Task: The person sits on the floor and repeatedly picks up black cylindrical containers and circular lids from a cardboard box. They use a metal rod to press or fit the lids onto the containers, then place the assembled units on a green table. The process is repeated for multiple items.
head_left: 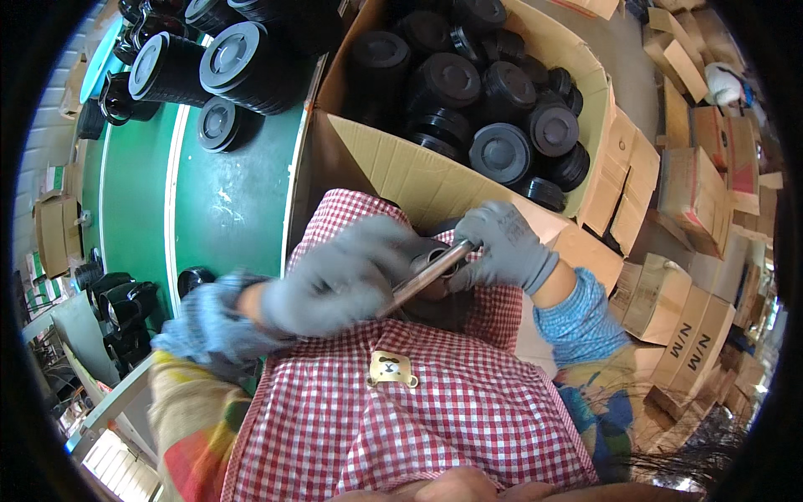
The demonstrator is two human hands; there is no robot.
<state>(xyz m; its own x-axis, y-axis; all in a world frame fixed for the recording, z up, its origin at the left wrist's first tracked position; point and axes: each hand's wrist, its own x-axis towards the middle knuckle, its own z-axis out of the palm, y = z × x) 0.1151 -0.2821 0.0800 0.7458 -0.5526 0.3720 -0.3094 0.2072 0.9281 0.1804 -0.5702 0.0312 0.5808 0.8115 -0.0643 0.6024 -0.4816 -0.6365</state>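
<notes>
Head view, looking down at a seated worker's lap. Both hands wear grey knit gloves. The left hand [335, 280], blurred by motion, is closed around the near end of a metal tool [428, 274], a long, slim, silvery bar that runs diagonally up and to the right. The right hand [502, 247] pinches the bar's far end between thumb and fingers. Under the bar, between the 2 hands and held against a red-and-white checked apron [435, 410], sits a dark round part [435, 301]; it is black, matt and largely hidden by the gloves, so its exact form cannot be told, nor which hand steadies it. The bar's upper end lies across a rounded grey rim at the part's top.

Just beyond the hands stands an open cardboard box [401, 167] filled with black round lids [500, 151], each a flat disc with a raised central circle and a ribbed edge. To the left, a green table [234, 201] carries black buckets [167, 71] lying on their sides. Flattened and stacked cartons [694, 192] fill the floor at right.
</notes>
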